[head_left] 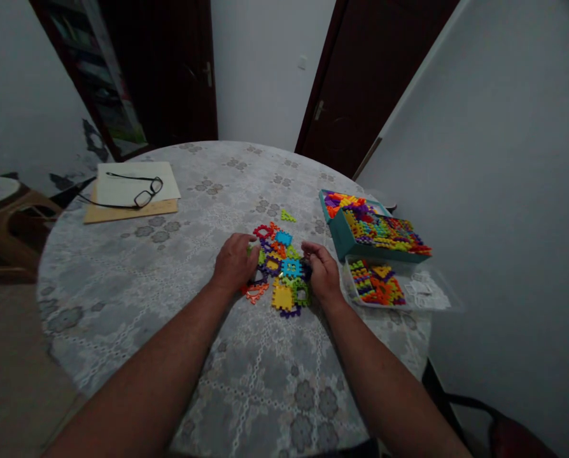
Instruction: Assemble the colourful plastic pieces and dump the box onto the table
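Note:
A loose heap of flat, notched plastic building pieces (280, 267) in red, blue, yellow, green, purple and orange lies on the round table (170, 273). My left hand (235, 262) rests on the heap's left side, fingers curled over some pieces. My right hand (321, 270) sits at the heap's right side, fingers pinched on a small dark piece (306, 268). A single green piece (287, 217) lies apart, just beyond the heap.
A teal box (349, 240) full of coloured pieces stands at the right, with a clear lid (408, 294) holding more pieces in front of it. Glasses (141, 194) lie on papers (122, 200) at the far left. A wooden chair (7, 229) stands left of the table.

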The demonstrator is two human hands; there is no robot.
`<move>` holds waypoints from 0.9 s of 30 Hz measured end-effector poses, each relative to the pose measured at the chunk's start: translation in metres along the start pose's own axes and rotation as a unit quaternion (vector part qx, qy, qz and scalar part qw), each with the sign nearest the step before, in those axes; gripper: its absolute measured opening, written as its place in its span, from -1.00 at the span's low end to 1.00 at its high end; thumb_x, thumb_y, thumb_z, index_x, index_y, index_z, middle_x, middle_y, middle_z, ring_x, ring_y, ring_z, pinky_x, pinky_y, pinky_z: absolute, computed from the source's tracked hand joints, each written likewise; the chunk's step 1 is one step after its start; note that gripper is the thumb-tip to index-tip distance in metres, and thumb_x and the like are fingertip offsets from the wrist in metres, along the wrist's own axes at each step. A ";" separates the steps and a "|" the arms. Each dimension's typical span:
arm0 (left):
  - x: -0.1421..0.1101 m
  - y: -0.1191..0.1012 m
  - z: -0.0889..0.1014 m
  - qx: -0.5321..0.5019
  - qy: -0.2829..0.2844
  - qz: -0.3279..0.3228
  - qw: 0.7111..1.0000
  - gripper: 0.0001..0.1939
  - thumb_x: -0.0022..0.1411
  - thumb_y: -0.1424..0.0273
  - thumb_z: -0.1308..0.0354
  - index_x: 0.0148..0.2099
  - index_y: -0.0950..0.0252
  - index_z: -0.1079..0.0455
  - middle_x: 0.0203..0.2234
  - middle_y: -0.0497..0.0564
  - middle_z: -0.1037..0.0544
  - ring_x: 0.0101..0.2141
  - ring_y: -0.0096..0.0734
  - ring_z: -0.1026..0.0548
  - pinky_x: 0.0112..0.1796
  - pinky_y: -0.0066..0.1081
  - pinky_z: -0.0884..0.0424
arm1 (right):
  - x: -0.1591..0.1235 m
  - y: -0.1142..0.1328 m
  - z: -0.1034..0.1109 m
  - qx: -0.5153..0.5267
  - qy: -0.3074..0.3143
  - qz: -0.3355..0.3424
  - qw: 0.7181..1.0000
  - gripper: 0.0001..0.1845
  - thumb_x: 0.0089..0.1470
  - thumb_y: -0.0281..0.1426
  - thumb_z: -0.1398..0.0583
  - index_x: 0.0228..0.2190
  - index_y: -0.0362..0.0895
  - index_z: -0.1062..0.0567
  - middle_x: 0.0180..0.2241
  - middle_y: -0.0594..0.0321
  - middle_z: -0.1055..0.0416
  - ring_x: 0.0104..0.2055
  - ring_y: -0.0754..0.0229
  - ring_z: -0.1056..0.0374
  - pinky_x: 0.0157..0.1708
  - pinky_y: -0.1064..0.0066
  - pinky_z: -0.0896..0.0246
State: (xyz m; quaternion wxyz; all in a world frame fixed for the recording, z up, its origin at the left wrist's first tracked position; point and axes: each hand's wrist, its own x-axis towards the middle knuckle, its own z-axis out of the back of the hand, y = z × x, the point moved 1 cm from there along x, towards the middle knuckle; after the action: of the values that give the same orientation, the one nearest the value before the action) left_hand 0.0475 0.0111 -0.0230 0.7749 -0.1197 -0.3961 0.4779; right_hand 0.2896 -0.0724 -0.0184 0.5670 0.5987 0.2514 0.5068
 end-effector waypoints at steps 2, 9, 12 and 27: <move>0.000 -0.001 0.002 -0.005 -0.002 0.012 1.000 -0.74 0.48 0.27 -0.09 0.04 0.26 -0.53 -0.03 0.20 -0.60 -0.03 -0.06 -0.61 0.16 -0.05 -0.54 | -0.003 0.003 0.003 -0.072 -0.003 0.030 0.997 -0.60 0.30 -0.29 -0.13 0.04 -0.04 -0.66 0.09 0.11 -0.65 0.18 -0.01 -0.54 0.31 0.03 -0.39; -0.001 -0.004 0.005 -0.005 0.009 0.018 1.000 -0.79 0.46 0.27 -0.10 -0.08 0.21 -0.54 -0.12 0.14 -0.62 -0.09 -0.09 -0.62 0.07 -0.11 -0.56 | -0.010 0.000 -0.002 -0.189 0.070 0.110 0.973 -0.56 0.40 -0.26 -0.09 0.14 -0.12 -0.60 0.16 -0.05 -0.57 0.27 -0.04 -0.47 0.40 0.02 -0.31; -0.001 -0.004 0.005 0.000 0.014 0.008 1.000 -0.79 0.46 0.27 -0.09 -0.12 0.20 -0.54 -0.14 0.13 -0.63 -0.07 -0.08 -0.62 0.07 -0.12 -0.55 | -0.011 0.002 -0.007 -0.157 0.117 0.135 0.971 -0.57 0.44 -0.28 -0.08 0.18 -0.07 -0.58 0.22 0.01 -0.55 0.32 0.03 -0.44 0.44 0.08 -0.27; 0.006 -0.012 0.008 -0.001 0.006 0.003 1.000 -0.70 0.44 0.32 -0.10 0.13 0.18 -0.52 0.01 0.14 -0.61 -0.11 -0.14 -0.65 0.07 -0.09 -0.62 | -0.006 -0.012 -0.019 -0.156 0.075 0.149 0.974 -0.60 0.41 -0.33 -0.08 0.09 -0.08 -0.64 0.11 -0.02 -0.62 0.22 -0.01 -0.52 0.36 0.03 -0.37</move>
State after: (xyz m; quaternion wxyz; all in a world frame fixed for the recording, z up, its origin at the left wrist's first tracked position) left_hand 0.0513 0.0080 -0.0081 0.7755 -0.1246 -0.3919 0.4791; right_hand 0.2741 -0.0671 -0.0340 0.5512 0.4936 0.1194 0.6619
